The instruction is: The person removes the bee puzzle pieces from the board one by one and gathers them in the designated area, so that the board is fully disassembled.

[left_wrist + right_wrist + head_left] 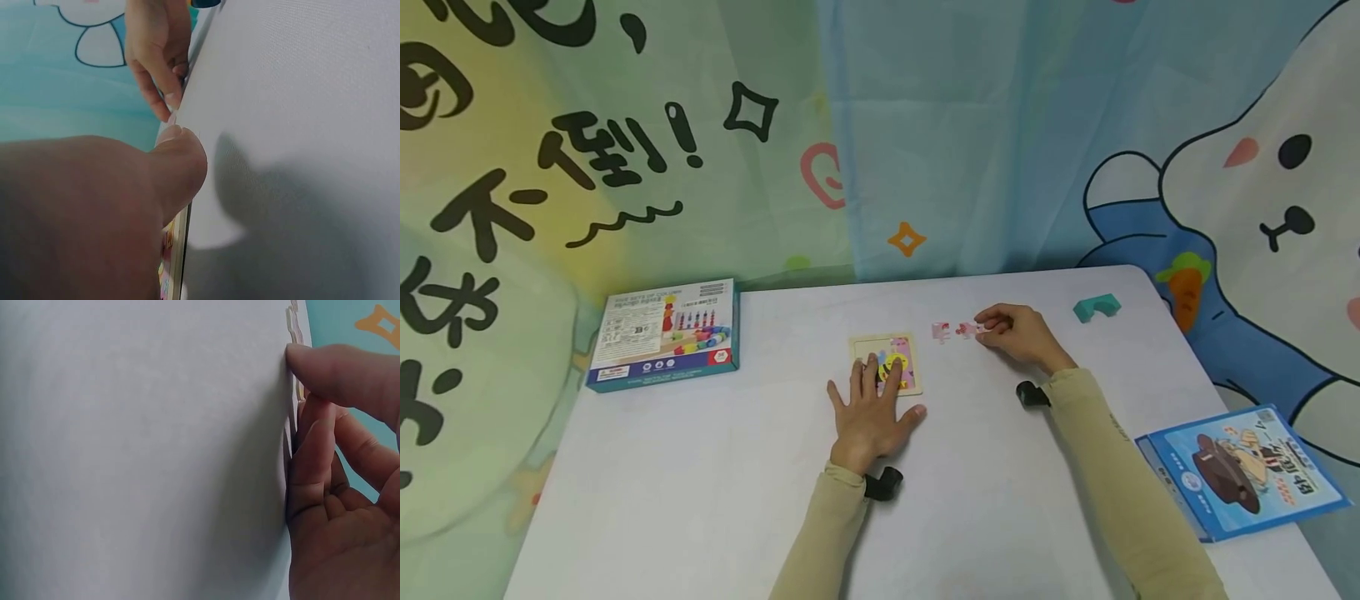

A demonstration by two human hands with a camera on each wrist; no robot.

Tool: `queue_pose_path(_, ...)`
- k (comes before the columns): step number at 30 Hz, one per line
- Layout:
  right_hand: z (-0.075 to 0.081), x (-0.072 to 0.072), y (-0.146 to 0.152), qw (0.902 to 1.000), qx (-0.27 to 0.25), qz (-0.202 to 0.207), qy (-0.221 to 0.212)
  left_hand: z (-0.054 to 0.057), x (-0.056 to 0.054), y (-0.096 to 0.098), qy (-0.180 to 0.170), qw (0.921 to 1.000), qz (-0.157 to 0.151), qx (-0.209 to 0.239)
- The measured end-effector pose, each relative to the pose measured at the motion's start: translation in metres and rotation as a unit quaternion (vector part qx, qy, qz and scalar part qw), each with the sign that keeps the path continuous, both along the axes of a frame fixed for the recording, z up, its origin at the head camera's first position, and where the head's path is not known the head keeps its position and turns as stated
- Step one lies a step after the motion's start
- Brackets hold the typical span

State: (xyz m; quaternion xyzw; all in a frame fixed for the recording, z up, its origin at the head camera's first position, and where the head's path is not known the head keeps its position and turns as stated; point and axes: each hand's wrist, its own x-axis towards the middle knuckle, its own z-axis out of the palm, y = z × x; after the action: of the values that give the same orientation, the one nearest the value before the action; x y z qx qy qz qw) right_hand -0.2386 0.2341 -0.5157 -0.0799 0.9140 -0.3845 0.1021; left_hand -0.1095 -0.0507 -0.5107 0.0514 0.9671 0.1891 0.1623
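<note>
My left hand (868, 421) rests with fingers spread on a small square puzzle board (914, 385) with a yellow and pink picture. The fingers cover part of the board; its edge (180, 253) shows below the hand in the left wrist view. Right of the board, two pink puzzle pieces (941, 332) lie in a row on the table. At the row's right end my right hand (1017, 333) pinches another puzzle piece (300, 392) between thumb and fingers, low at the tabletop. Most of that piece is hidden by the fingertips.
On the white table (700, 500), a flat toy box (662, 333) lies at the back left. A green arch-shaped block (1097, 307) sits at the back right. A blue box (1247, 475) lies at the right edge. A printed curtain (955, 167) hangs behind.
</note>
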Motion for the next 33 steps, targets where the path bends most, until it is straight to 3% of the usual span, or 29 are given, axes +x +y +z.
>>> queue_pose_path(33,0.0071,-0.0025,0.0004,0.9998,-0.005,0.004,-0.021,-0.0093,-0.0013,0.0008,0.011,0.9999,0.001,-0.007)
